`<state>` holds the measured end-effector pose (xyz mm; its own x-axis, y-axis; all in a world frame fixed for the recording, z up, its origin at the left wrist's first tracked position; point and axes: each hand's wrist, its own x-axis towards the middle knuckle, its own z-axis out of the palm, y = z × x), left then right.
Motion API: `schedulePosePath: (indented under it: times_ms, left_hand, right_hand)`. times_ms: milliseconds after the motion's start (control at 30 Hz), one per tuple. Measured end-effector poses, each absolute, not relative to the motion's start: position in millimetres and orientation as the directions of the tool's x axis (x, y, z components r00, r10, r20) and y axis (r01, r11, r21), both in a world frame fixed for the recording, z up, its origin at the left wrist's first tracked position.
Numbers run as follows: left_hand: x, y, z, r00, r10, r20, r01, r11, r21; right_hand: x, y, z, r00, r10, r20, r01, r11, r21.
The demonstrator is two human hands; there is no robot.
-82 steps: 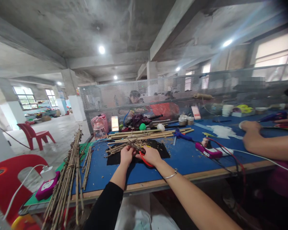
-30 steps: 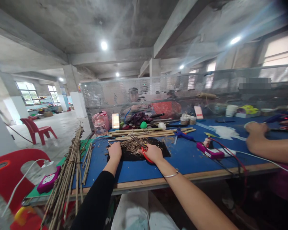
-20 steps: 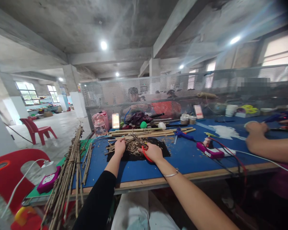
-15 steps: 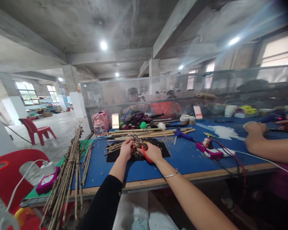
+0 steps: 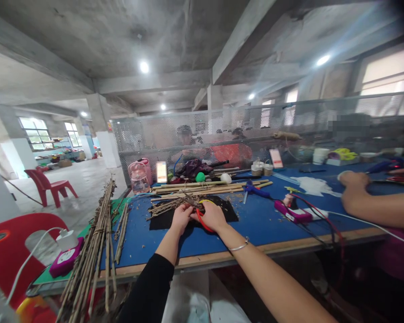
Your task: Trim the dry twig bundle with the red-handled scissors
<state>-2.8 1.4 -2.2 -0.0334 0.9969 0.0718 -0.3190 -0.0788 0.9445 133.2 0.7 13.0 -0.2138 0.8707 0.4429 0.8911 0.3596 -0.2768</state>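
Observation:
My right hand is closed round the handles of a pair of scissors with red and yellow grips; their blades point forward and left. Close beside it, my left hand has its fingers pinched together near the blades. Whatever lies between those fingers is too small to make out. Both hands are over a black cloth strewn with plant scraps. Short cut twigs lie on the cloth's left part, and longer sticks stretch across the table behind it.
A tall bundle of sticks leans over the table's left edge near a purple power strip. A blue glue gun and another purple power strip lie to the right. A co-worker's arm rests at far right.
My left hand has come down and to the right, nearer to my right hand and the scissors. My right hand has stayed almost in place.

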Motion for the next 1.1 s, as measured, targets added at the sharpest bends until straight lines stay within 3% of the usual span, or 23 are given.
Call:
schedulePosePath:
  times_ms: [633, 1100]
  left_hand:
    - [-5.4, 3.4, -6.4, -0.101, 0.984, 0.145, -0.166, -0.161, 0.973]
    - [-4.3, 7.1, -10.5, -0.183, 0.972, 0.149, -0.107, -0.17, 0.98]
  right_hand:
    - [132.9, -0.5, 16.3, -0.167, 0.949, 0.269, 0.909, 0.254, -0.33]
    - [133.0, 1.6, 12.5, -0.219, 0.877, 0.428, 0.913, 0.339, -0.227]
